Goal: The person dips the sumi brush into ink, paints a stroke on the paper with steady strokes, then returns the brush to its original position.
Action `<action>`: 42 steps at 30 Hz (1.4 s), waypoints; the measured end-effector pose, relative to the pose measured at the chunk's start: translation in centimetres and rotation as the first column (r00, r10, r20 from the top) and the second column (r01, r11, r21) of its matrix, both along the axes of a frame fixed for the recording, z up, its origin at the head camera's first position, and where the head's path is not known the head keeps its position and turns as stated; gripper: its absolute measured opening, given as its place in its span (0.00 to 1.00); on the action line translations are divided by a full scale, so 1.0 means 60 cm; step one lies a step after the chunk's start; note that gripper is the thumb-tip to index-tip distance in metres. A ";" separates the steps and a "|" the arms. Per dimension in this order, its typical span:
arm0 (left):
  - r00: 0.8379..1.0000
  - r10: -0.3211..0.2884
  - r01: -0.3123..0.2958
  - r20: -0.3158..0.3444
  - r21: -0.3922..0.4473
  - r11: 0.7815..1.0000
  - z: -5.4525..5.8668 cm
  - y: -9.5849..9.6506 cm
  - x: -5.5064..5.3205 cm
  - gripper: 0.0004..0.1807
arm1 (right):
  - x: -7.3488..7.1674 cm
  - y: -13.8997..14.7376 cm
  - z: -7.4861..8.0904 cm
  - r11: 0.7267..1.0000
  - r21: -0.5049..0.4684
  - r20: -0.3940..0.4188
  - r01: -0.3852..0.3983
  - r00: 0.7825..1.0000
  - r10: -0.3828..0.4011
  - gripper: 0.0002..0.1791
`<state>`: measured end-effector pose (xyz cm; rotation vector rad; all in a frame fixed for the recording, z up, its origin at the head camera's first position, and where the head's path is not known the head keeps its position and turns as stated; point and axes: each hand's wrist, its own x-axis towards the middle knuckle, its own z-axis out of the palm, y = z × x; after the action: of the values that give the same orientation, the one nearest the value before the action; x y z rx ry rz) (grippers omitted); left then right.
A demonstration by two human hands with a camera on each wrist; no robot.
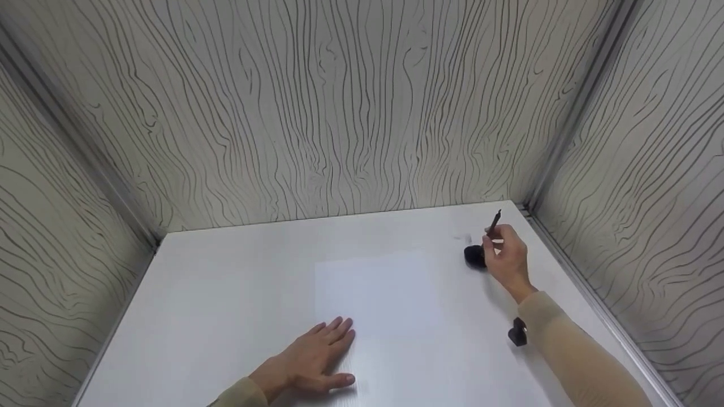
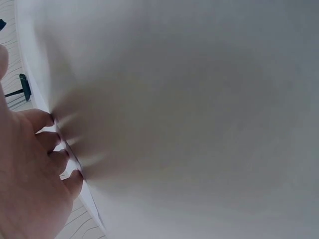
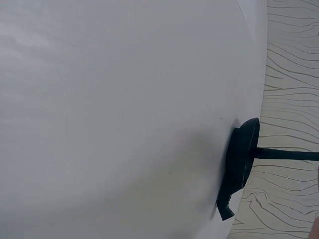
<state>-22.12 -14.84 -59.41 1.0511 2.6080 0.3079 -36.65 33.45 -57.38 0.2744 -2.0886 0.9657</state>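
My right hand pinches a slim dark pen at the far right of the table, its thin end pointing up and away. In the right wrist view the pen rises from a black rounded base with a bent spout-like tab, which stands on the white surface. Flat on the table, a white sheet of paper lies left of that base. My left hand rests palm down with straight fingers, fingertips at the sheet's near left corner and thumb spread to the right.
The white table ends at patterned wood-grain walls at the back and sides. A small black object sits by the right sleeve, partly hidden by it. Metal rails run along the right edge.
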 end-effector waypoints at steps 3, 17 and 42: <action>1.000 0.001 -0.001 0.003 0.004 1.000 0.000 0.000 0.000 0.56 | 0.002 0.000 -0.004 1.000 -0.003 -0.009 -0.009 1.000 0.009 0.09; 1.000 0.005 -0.006 0.028 0.030 1.000 0.001 -0.003 0.002 0.56 | 0.015 0.012 0.018 0.952 -0.281 0.149 0.126 0.985 -0.086 0.09; 1.000 -0.004 0.004 0.011 0.022 1.000 -0.002 -0.005 -0.001 0.56 | 0.002 0.027 0.023 0.685 -0.661 0.354 0.307 0.932 -0.076 0.06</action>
<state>-22.17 -15.12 -59.56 1.0590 2.5978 0.3415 -36.52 35.06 -55.99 -0.5263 -1.7701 1.6706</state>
